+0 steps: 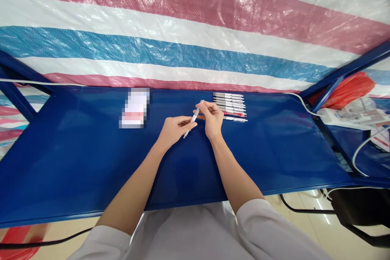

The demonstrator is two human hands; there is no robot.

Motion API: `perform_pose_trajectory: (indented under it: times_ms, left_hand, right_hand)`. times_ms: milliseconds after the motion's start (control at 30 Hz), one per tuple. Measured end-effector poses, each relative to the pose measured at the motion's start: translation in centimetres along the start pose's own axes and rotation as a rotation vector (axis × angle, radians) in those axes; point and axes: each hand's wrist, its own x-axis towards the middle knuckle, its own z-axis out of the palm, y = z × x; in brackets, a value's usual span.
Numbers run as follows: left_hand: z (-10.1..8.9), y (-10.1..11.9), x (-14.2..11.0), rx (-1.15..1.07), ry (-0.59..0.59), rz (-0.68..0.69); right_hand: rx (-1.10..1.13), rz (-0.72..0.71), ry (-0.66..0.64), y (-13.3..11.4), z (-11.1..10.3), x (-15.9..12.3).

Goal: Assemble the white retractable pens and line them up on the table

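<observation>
Between my two hands, above the blue tabletop (189, 170), is a slim white pen (195, 115), tilted with its lower end toward the left. My left hand (175, 130) pinches the pen around its middle and lower part. Fingers of my right hand (212, 118) close on its upper end. Just beyond my right hand lies a row of several pens (230, 99), mostly white and grey, side by side. One pen with red parts (237, 114) lies near the front of that row. My right hand hides the left ends of some of them.
A blurred-out white, pink-marked rectangle (134, 107) lies at the back left. Striped plastic sheeting (183, 32) hangs behind the table. Blue frame bars (326, 93) and white cables (304, 103) are at the right, near a red plastic bag (350, 89). A black chair (362, 211) stands lower right.
</observation>
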Motion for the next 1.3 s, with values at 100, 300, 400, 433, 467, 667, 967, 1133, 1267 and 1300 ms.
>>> perform_pose_trajectory:
  times_ms: [100, 300, 400, 433, 467, 667, 967, 1133, 1267, 1300]
  left_hand:
    - [0.2, -0.2, 0.0, 0.177, 0.094, 0.140]
    - [0.2, 0.2, -0.1, 0.358, 0.127, 0.276]
    - [0.2, 0.3, -0.3, 0.215, 0.062, 0.128]
    - [0.2, 0.3, -0.3, 0.157, 0.037, 0.077]
    - [0.2, 0.4, -0.3, 0.104, 0.013, 0.036]
    - [-0.3, 1.1, -0.3, -0.060, -0.090, -0.082]
    - [-0.5, 1.1, -0.4, -0.340, -0.262, -0.200]
    - [-0.7, 0.7, -0.1, -0.404, -0.312, -0.265]
    - [-0.5, 0.4, 0.1, -0.297, -0.164, -0.184]
    - [-0.5, 0.5, 0.1, -0.267, -0.134, -0.163]
  right_hand:
    - [0.004, 0.029, -0.016, -0.2, 0.2, -0.1]
    - [0.014, 0.027, 0.033, -0.7, 0.2, -0.1]
    - [0.042, 0.021, 0.046, -0.5, 0.1, 0.0]
    - [0.052, 0.020, 0.050, -0.4, 0.1, 0.0]
    - [0.064, 0.023, 0.052, -0.3, 0.0, 0.1]
    - [0.103, 0.071, 0.037, -0.2, 0.0, 0.0]
    - [0.164, 0.132, 0.004, -0.7, 0.3, -0.3]
    - [0.176, 0.113, -0.024, -0.8, 0.2, -0.5]
    - [0.151, 0.087, -0.006, -0.7, 0.0, -0.3]
    - [0.139, 0.081, 0.007, -0.7, -0.1, -0.2]
